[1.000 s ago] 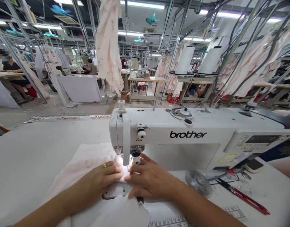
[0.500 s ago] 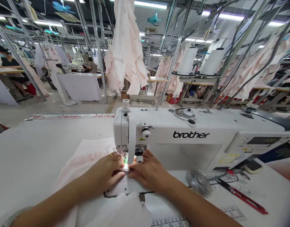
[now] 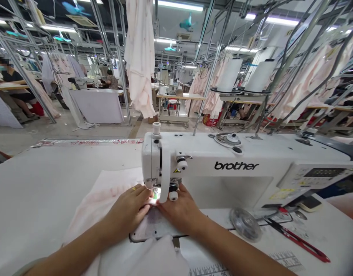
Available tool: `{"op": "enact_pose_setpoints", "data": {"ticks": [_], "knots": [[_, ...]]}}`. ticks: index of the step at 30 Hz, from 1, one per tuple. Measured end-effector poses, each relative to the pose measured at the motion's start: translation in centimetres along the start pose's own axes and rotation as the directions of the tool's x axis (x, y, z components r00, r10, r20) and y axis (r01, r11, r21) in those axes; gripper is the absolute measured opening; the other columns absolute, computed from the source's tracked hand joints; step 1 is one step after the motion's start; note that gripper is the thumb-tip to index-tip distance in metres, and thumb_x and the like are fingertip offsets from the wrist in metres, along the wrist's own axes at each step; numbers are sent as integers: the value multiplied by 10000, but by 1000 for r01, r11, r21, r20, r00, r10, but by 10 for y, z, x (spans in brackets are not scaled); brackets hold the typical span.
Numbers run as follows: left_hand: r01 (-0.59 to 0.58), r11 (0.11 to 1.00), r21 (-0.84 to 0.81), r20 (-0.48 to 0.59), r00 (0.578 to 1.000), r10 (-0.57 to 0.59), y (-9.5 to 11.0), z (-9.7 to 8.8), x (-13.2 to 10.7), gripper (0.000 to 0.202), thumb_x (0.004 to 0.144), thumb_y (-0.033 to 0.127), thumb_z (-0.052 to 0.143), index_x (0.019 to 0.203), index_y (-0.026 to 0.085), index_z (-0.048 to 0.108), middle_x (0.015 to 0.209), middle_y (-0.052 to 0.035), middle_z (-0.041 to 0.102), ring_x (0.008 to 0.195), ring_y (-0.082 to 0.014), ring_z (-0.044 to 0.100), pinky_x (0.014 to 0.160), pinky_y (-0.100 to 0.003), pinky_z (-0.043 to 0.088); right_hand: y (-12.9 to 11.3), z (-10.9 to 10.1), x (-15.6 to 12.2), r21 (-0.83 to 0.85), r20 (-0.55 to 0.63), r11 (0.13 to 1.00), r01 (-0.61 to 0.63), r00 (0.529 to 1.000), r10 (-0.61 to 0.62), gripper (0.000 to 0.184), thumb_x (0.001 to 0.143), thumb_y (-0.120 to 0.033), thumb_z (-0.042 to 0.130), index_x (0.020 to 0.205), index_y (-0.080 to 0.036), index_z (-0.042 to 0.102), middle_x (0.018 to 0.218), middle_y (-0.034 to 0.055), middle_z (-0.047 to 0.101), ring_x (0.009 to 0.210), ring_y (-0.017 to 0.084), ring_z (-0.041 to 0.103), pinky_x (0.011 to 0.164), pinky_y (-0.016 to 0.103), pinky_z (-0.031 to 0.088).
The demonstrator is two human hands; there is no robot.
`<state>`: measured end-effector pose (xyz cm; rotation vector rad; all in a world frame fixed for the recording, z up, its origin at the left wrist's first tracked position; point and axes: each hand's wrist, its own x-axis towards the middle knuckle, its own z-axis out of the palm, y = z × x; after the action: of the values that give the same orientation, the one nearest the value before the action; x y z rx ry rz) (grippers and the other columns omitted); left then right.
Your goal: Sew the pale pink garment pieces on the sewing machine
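Pale pink fabric (image 3: pixel 107 188) lies across the bed of a white sewing machine (image 3: pixel 205 153), with a loose part hanging toward me at the front. My left hand (image 3: pixel 127 209) is just left of the lit needle area, its fingers and thumb closed on the fabric edge. On the right side of the needle, my right hand (image 3: pixel 179 209) pinches the same edge, partly hidden behind the machine's white guard and knob. A small green piece (image 3: pixel 155 194) shows at the presser foot between my fingertips.
Red-handled thread snips (image 3: pixel 299 239) and a clear round dish (image 3: pixel 245 224) lie right of my right forearm. A printed ruler scale (image 3: pixel 211 269) runs along the front. Thread cones (image 3: pixel 230 74) stand behind the machine. Pink garments (image 3: pixel 139 57) hang beyond, and a person sits far left.
The hanging garment beyond the machine has swung left. The machine appears slightly further right and lower in view. Both hands stay at the needle, on the fabric.
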<state>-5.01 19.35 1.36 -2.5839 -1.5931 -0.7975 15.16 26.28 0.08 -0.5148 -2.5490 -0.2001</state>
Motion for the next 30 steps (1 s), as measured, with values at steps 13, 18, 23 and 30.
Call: {"op": "enact_pose_setpoints", "data": {"ticks": [13,18,23,30], "knots": [[-279,959,-44,210,936,281,-1,-21,-5,370,987,89,412,1282,257,562,1112,-51,682,1095,-222,602,962,-373,499,4,-29,-6,144,172,983,115,975,-139,105,975,-231,527,1006,-226,627,916,-10,699,970,185,583,1115,373,221],[-276,960,-52,266,923,280,-4,-24,-8,361,988,107,410,1259,270,584,1168,-23,696,1099,-210,620,942,-335,525,2,-42,-10,165,276,984,69,955,-113,216,1008,-300,486,1190,-254,592,1032,-4,679,1074,194,541,1204,410,30],[-283,958,-39,239,928,284,-12,-18,-8,381,1006,159,427,1349,283,540,1218,-35,692,1132,-205,635,967,-327,540,-2,-36,-10,132,321,991,3,946,-46,417,934,-545,571,1228,-251,563,1160,48,635,1235,239,454,1214,488,-5],[-189,982,21,235,955,179,-29,-4,-9,515,940,96,496,1421,276,481,1383,-49,596,1268,-224,565,1087,-373,475,3,-33,-9,164,334,984,-61,943,3,415,956,-599,487,1188,-265,566,1187,51,608,1240,233,447,1198,490,60]]}}
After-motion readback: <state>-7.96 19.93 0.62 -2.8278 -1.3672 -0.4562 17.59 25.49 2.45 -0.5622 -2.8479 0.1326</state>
